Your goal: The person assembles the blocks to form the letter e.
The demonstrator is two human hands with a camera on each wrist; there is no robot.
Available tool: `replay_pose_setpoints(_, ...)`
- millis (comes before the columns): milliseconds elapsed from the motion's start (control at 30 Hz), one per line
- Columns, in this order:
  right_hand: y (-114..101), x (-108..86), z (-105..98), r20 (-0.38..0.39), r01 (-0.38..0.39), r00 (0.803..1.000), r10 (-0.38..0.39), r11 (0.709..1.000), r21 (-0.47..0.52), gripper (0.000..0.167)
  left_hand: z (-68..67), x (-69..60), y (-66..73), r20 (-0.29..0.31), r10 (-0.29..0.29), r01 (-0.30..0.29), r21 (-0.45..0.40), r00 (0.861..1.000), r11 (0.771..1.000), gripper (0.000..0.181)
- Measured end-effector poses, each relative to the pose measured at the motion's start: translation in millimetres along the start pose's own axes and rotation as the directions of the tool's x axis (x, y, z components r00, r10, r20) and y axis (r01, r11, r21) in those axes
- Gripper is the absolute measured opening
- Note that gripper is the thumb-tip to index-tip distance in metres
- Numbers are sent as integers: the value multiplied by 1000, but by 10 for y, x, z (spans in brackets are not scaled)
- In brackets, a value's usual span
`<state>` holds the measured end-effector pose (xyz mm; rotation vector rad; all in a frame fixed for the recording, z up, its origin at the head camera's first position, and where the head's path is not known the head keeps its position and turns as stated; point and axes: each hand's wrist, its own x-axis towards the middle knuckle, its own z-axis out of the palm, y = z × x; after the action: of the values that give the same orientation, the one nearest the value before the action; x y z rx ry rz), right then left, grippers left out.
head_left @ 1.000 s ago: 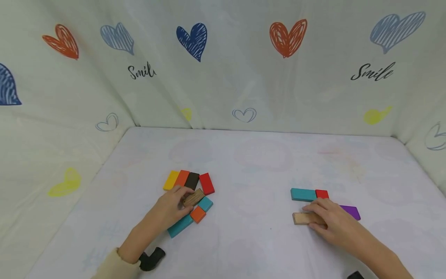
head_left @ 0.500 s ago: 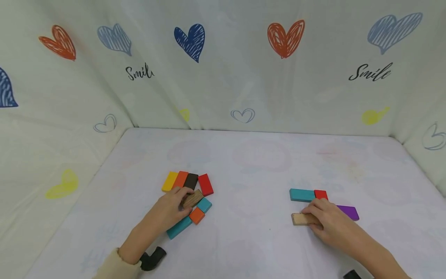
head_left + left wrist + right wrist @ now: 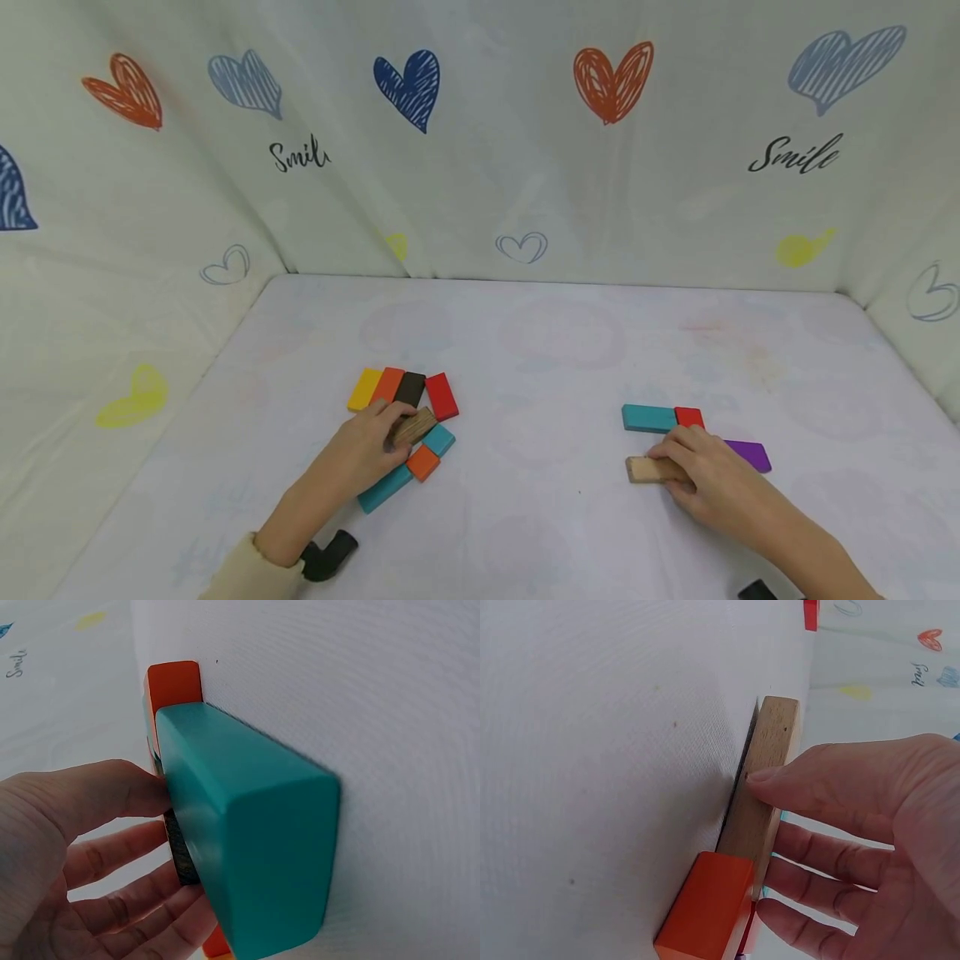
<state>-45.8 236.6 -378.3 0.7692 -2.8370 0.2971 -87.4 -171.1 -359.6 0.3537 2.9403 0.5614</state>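
My left hand grips a brown wooden block between thumb and fingers, amid a cluster of coloured blocks. Above it lie yellow, orange, black and red blocks; below it are small teal, orange and long teal ones. My right hand pinches a light wooden block, whose near end touches an orange block in the right wrist view. A teal block, a red block and a purple block lie around that hand.
Both clusters rest on a white-covered table, with bare cloth between them. Behind stands a pale curtain printed with hearts. Black objects sit by the left wrist and below the right forearm.
The head view has shifted slightly. Since a second ago, my right thumb and fingers have drawn a little closer together on the light wooden block; my left hand keeps its grip.
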Motion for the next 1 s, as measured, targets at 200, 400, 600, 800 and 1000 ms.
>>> replay_pose_setpoints(200,-11,9,-6,2,-8,1000,8,1000,6,37,-29,-26,-2,-19,11,-11,-8,1000,1000,40)
replay_pose_setpoints(400,-42,41,-34,49,-59,997,57,997,40,34,-48,-40,-4,-65,65,-66,-15,996,998,37)
replay_pose_setpoints(600,-65,87,-66,62,-74,996,69,994,84,35,-62,-47,65,-73,63,-69,-73,995,995,41)
replay_pose_setpoints(800,-86,157,-79,23,-40,999,37,987,153,34,0,-41,160,-115,97,-115,-158,989,981,40)
replay_pose_setpoints(1000,-133,266,-89,39,-72,997,63,958,279,24,100,27,232,-127,153,-176,-188,980,966,40)
